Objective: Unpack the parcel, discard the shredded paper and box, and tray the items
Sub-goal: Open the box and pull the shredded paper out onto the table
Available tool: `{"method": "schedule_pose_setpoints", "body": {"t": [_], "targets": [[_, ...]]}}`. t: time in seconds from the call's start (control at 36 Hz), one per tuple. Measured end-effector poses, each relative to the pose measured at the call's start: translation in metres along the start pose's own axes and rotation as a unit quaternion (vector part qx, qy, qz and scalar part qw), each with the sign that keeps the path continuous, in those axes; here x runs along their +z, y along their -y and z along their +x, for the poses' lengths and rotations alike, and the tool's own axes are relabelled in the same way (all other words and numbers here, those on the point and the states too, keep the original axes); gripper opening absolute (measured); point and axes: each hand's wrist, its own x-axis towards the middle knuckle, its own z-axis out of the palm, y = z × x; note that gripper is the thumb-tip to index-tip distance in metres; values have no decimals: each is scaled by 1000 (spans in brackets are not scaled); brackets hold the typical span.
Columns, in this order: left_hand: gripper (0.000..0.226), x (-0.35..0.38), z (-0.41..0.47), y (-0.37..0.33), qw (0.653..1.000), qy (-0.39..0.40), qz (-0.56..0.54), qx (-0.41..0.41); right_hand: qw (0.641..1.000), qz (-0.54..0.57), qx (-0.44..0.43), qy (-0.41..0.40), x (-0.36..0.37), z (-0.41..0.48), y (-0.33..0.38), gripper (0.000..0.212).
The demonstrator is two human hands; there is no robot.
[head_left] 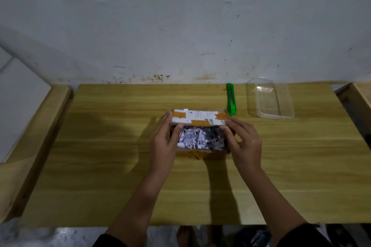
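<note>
On the wooden tabletop [100,146], an opened cardboard box [200,136] sits mid-surface, full of shredded paper [200,139]. Left hand [163,144] and right hand [245,142] each have a grip on its sides. A clear plastic tray [270,99] and green utility knife [230,99] lie behind, to the right.

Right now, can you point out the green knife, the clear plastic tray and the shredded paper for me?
green knife [230,102], head view, middle of its green handle.
clear plastic tray [270,115], head view, its near rim.
shredded paper [200,139], head view, middle of the pile showing inside the open box.
</note>
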Motion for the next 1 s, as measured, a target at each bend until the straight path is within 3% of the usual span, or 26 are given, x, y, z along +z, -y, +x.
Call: {"method": "schedule_pose_setpoints", "body": {"t": [0.14, 0.36, 0.47, 0.58, 0.69, 0.92, 1.0], "targets": [[53, 10, 43, -21, 999, -26, -47, -1, 998, 43, 27, -34, -2, 49, 12, 31], [40, 26, 97, -28, 995, -25, -92, -8, 988, 112, 105, -12, 17, 102, 6, 31], [42, 32, 111, -26, 990, -4, -137, -19, 974, 148, 170, 26, 28, 133, 0, 28], [55, 39, 117, -18, 994, 25, -102, -13, 962, 170, 209, 45, 39, 156, -7, 28], [59, 43, 120, -9, 997, 57, -54, -15, 957, 183, 221, 40, 35, 153, -15, 33], [56, 45, 118, -6, 999, 43, -13, -11, 956, 211, 201, 26, 30, 94, -30, 46], [48, 43, 112, 0, 997, 52, -18, -48, 962, 191, 193, 38, 36, 88, -34, 44]]}}
